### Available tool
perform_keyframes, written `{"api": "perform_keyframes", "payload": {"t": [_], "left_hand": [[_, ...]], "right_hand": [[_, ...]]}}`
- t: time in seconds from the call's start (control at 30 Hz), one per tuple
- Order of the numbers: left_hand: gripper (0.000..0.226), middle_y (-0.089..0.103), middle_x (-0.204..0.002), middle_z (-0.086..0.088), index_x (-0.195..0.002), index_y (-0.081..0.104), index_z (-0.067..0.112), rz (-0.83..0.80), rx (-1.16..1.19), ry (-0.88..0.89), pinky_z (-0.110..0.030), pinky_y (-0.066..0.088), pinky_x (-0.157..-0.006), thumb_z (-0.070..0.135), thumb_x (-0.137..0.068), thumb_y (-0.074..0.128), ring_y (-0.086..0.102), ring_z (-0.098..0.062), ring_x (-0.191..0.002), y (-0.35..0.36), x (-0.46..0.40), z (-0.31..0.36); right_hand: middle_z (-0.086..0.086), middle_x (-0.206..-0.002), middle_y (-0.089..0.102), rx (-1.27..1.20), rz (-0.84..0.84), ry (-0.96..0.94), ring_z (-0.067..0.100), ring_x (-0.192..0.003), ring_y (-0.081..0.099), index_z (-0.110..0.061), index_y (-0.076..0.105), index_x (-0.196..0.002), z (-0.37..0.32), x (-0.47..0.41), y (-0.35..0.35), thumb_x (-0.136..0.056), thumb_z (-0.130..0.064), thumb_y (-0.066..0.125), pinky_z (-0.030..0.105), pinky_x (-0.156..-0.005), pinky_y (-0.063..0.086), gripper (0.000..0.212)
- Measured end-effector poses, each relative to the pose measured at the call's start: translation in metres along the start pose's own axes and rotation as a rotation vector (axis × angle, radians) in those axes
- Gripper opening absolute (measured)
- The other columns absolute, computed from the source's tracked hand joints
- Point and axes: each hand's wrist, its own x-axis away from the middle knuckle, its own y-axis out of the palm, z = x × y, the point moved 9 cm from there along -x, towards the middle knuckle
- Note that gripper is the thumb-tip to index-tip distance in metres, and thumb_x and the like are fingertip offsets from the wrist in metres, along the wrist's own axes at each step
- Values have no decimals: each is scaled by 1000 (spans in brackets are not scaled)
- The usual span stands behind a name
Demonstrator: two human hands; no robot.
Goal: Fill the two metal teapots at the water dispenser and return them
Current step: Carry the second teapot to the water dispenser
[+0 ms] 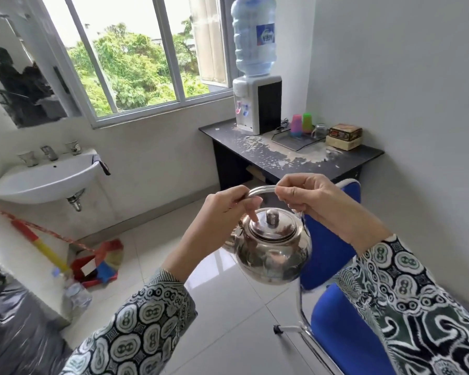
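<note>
Hands meet on one metal teapot (272, 247), held in the air above the tiled floor (228, 307), just left of a blue chair (336, 315). The left hand (222, 209) curls round the left end of the arched handle (260, 190), one finger touching the lid (271, 228). The right hand (309, 196) grips the handle's right end. The water dispenser (257, 104) stands well beyond on a dark table (309, 163) by the window.

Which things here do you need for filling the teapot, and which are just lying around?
Needed: teapot, left hand, right hand, both gripping its handle; water dispenser on the table.

Lying around: sink, blue chair, cups, box, broom.
</note>
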Motion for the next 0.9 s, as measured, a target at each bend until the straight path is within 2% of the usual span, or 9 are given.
{"api": "perform_keyframes", "payload": {"t": [0.1, 0.17, 0.27, 0.33, 0.43, 0.5, 0.6, 0.73, 0.9], "left_hand": [[28, 59, -61, 6, -74, 58, 3, -39, 58, -7, -49, 43, -64, 27, -87, 60, 47, -29, -61, -22, -34, -41], [33, 51, -61, -2, -72, 55, 1, -98, 118, -9, -44, 39, -60, 31, -83, 62, 43, -21, -59, -38, -59, -72], [46, 41, -64, -9, -70, 50, -4, -165, 188, -14, -40, 33, -58, 41, -76, 61, 38, -21, -60, -64, -94, -112], [50, 43, -64, -8, -71, 51, -4, -210, 201, -25, -36, 34, -55, 44, -82, 61, 39, -18, -59, -79, -121, -146], [43, 45, -55, 8, -62, 53, 15, -218, 204, -55, -28, 36, -57, 49, -88, 50, 40, -11, -54, -90, -144, -179], [46, 40, -48, 13, -57, 48, 22, -201, 230, -96, -28, 34, -57, 53, -91, 42, 36, -11, -51, -103, -169, -213], [47, 38, -45, 13, -55, 46, 24, -192, 282, -138, -32, 32, -57, 57, -87, 38, 33, -12, -49, -118, -207, -256], [48, 37, -43, 14, -52, 45, 26, -190, 308, -168, -26, 29, -51, 52, -92, 38, 31, -7, -45, -130, -269, -312], [49, 35, -44, 15, -48, 41, 26, -171, 317, -190, -16, 27, -43, 54, -88, 44, 29, -6, -42, -138, -359, -377]], "right_hand": [[2, -65, 52, 101, 52, -36, 7, -55, 42, -13, 65, -74, 13, -52, 4, -72, -34, 64, 17, -55, 33, 21], [-4, -63, 58, 97, 65, -84, 1, -53, 48, -10, 65, -75, 22, -92, 11, -76, -27, 63, 11, -54, 37, 17], [-11, -59, 63, 80, 64, -145, -3, -50, 52, -5, 63, -76, 34, -148, 23, -78, -17, 61, 6, -50, 39, 12], [-10, -62, 64, 108, 100, -167, -2, -54, 53, -4, 63, -78, 44, -188, 28, -79, -19, 60, 7, -53, 40, 16], [-9, -66, 64, 157, 146, -180, 0, -59, 55, -9, 64, -78, 59, -222, 31, -79, -24, 60, 9, -57, 42, 16], [-10, -67, 62, 172, 166, -169, -1, -60, 54, -10, 64, -79, 74, -261, 33, -80, -24, 59, 8, -59, 42, 14], [-12, -66, 61, 213, 190, -173, -3, -57, 52, -10, 62, -80, 90, -315, 31, -81, -25, 57, 6, -57, 39, 15], [-21, -57, 56, 310, 190, -196, -5, -49, 47, -15, 57, -79, 113, -387, 20, -86, -26, 51, 3, -51, 34, 15], [-18, -55, 48, 405, 177, -226, -1, -48, 38, -13, 53, -81, 142, -484, -16, -88, -33, 48, 8, -51, 31, 22]]}}
